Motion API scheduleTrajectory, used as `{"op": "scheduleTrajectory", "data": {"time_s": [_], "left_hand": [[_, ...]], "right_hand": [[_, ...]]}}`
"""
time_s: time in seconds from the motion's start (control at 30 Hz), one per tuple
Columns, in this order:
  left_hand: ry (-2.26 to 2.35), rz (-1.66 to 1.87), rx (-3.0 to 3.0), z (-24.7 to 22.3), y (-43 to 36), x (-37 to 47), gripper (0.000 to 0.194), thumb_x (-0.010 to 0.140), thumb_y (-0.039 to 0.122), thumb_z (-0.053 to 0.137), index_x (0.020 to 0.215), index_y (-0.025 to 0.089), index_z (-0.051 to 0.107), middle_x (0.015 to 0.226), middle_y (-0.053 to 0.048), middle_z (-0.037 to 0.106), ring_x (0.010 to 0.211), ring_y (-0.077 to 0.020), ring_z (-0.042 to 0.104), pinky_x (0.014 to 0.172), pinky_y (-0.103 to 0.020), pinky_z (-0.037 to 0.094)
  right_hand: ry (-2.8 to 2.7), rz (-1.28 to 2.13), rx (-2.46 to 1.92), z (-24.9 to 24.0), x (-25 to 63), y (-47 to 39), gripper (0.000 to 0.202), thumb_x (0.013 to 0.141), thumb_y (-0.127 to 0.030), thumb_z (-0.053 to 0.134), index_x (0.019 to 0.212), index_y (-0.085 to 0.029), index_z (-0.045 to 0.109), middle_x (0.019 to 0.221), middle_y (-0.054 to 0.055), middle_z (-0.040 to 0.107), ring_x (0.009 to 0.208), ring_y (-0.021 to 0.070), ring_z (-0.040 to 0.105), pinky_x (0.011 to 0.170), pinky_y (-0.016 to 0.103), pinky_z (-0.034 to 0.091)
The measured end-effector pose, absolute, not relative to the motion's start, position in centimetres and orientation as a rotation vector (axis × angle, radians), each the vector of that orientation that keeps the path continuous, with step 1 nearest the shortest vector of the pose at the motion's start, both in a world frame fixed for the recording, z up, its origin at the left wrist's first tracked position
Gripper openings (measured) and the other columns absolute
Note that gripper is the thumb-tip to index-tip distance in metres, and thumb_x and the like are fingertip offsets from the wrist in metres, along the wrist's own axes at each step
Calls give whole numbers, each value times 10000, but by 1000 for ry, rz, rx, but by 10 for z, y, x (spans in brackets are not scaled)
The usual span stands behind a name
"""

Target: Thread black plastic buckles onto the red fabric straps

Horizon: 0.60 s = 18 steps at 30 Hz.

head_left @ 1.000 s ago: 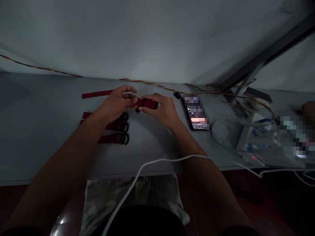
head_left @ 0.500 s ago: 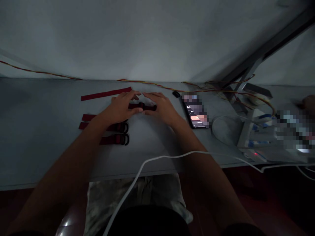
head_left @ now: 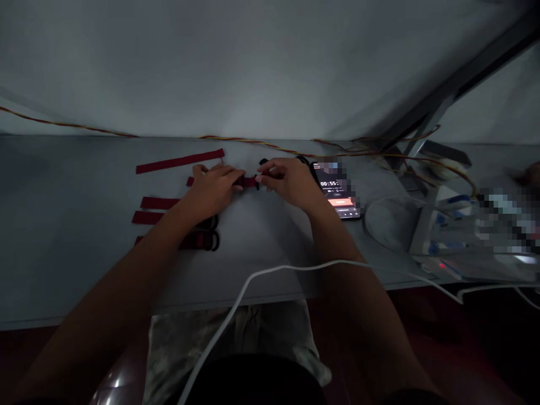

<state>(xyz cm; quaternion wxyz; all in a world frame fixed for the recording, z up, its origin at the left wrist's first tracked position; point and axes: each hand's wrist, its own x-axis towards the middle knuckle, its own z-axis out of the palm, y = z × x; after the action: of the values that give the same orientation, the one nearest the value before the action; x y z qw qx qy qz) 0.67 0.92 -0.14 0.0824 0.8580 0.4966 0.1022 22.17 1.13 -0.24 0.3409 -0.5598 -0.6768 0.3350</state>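
The left hand [head_left: 211, 190] grips a dark red strap [head_left: 250, 182] with black fittings. The right hand [head_left: 291, 183] pinches its end.

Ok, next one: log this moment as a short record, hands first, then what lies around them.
Left hand: over a red strap, grip mostly hidden
Right hand: fingertips at the same strap, farther right
Far side: separate flat red strip
Near side: other red straps, partly behind the left forearm
Right side: lit phone, digits starting 00:55
Surface: grey table
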Motion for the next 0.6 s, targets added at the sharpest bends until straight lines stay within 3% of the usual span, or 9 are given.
{"op": "scheduleTrajectory", "data": {"time_s": [0.13,0.23,0.4,0.6], "left_hand": [[1271,589,2422,-4,14,2,405,1028,278,517,1405,232,654,1380,-131,704,1289,-330,630,1114,-551,396],[1075,854,2213,-3,16,2,425,1022,388,557,1400,232,674,1344,-104,729,1233,-284,664,1104,-431,461],[1042,1107,1828,4,14,4,519,961,596,652,1318,234,757,1046,-59,800,990,-227,725,889,-307,555],[976,1183,1577,0,11,10,414,916,592,732,1162,273,826,944,-27,801,935,-192,733,874,-308,571]], "right_hand": [[-1625,1171,-1074,1,219,10,249,799,-323,828,993,-192,742,817,22,736,747,166,675,689,298,519],[-1578,1061,-1025,6,220,11,267,863,-443,794,987,-223,706,788,-5,691,713,140,628,688,288,502],[-1510,982,-1003,10,215,8,401,837,-614,794,930,-246,662,850,-11,656,713,123,547,629,259,453],[-1227,1351,-931,11,189,-5,515,677,-537,942,964,-257,618,654,-67,617,563,88,478,507,215,323]]}}
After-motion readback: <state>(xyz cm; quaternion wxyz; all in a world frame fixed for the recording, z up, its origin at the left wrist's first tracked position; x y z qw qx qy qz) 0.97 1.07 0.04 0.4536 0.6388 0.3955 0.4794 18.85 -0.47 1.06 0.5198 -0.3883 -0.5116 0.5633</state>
